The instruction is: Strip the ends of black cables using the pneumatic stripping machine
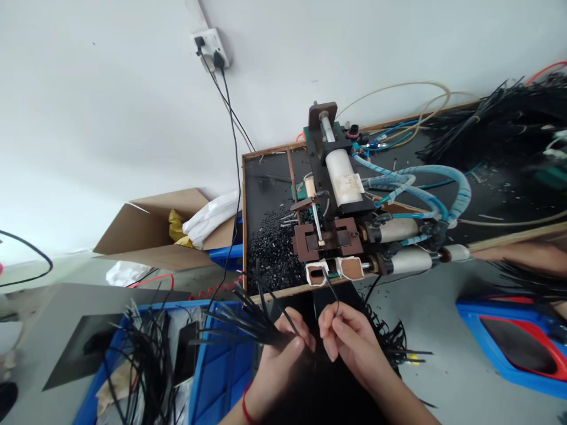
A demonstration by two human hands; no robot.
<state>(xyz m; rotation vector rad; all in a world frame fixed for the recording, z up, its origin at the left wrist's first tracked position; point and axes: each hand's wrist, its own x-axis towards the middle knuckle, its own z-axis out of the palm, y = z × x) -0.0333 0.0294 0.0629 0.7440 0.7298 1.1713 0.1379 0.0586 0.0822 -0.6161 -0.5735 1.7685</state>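
Note:
My left hand (287, 339) is closed around a bundle of black cables (248, 321), whose loose ends fan out to the left. Between the thumb and fingers of my right hand (348, 336) is a single black cable (330, 283); its upper end reaches the light-edged opening (316, 273) at the front of a pneumatic machine (345, 177). I cannot tell whether that end is inside the opening. Brown jaw blocks (305, 242) sit just behind. Small black offcuts (277, 248) lie heaped on the bench left of the jaws.
On the left stand a blue crate (225, 360) with cables inside and a cardboard box (155, 230). Blue air hoses (456, 189) loop right of the machine. Another person's arm (522, 251) and a blue-red stool (514, 342) are at right. More black cables (487, 121) lie behind.

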